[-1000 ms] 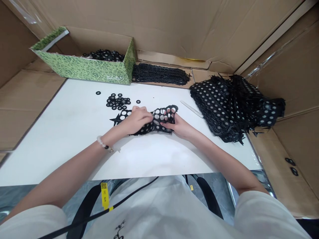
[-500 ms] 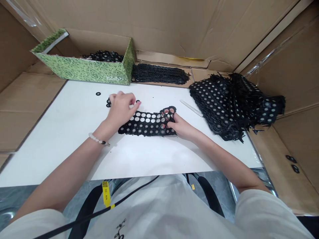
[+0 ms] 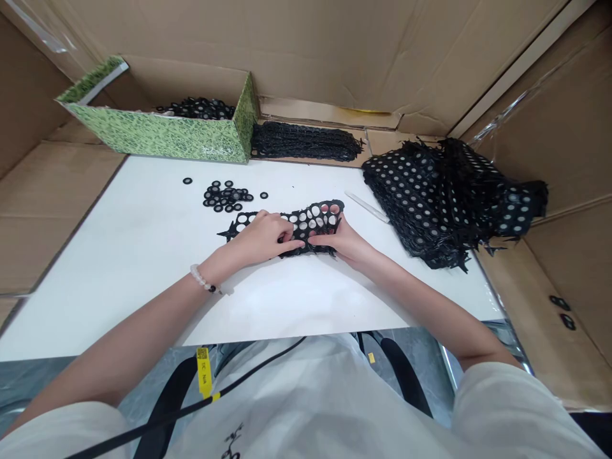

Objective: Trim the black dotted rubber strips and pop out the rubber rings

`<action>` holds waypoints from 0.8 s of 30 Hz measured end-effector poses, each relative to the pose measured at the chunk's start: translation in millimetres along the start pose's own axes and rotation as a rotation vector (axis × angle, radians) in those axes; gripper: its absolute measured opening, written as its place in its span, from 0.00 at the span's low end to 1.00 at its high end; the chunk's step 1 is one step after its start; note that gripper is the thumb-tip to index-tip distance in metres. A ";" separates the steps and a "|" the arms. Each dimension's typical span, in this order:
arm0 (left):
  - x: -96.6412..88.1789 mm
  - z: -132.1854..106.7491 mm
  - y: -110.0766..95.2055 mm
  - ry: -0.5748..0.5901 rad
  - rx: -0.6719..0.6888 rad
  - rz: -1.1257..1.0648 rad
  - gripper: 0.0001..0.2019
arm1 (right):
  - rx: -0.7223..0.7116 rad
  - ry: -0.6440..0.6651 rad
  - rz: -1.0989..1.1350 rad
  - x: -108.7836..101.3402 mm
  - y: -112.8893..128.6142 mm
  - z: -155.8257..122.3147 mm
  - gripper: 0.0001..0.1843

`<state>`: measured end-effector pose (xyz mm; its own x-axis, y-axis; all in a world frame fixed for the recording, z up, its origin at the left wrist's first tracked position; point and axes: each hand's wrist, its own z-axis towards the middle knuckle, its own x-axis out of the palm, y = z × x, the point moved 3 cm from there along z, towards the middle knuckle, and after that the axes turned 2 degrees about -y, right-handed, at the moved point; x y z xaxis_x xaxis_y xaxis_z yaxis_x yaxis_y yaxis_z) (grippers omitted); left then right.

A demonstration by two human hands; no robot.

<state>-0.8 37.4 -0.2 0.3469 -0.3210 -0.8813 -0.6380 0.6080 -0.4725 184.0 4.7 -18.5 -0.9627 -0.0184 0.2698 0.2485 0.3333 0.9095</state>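
A black perforated strip (image 3: 313, 220) with rows of round holes and a ragged end lies bunched on the white board (image 3: 119, 299). My left hand (image 3: 261, 239) presses its fingers onto the strip's middle, and my right hand (image 3: 335, 239) pinches it near the right end. The two hands nearly meet, hiding part of the strip. Small black rings (image 3: 225, 197) lie in a loose pile just beyond my left hand, with single rings (image 3: 187, 181) scattered nearby.
A green patterned box (image 3: 157, 137) holds black pieces at the back left. A dark coiled bundle (image 3: 306, 141) lies behind the board, and a large black perforated heap (image 3: 430, 204) sits at right beside a pale flat stick (image 3: 366, 206). Cardboard surrounds the board.
My left hand has come back from over the ring pile onto the strip. The strip, flat half a second ago, is now lifted and bunched between both hands.
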 end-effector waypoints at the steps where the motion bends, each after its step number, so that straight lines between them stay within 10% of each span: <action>1: -0.1 -0.1 0.0 -0.001 0.005 -0.004 0.23 | 0.007 -0.015 0.006 -0.4 -0.1 -0.7 0.44; 19: 6.0 -3.9 -17.4 0.020 0.213 -0.041 0.23 | -0.143 0.323 -0.264 7.9 -0.2 -6.1 0.48; 24: -8.2 0.6 8.5 -0.082 0.081 -0.164 0.23 | -0.187 0.318 -0.415 -4.3 4.1 -1.9 0.45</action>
<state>-8.6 45.7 2.9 0.4986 -0.3619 -0.7876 -0.5123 0.6099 -0.6046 189.4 4.4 -15.4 -0.9115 -0.4057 -0.0674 -0.1022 0.0646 0.9927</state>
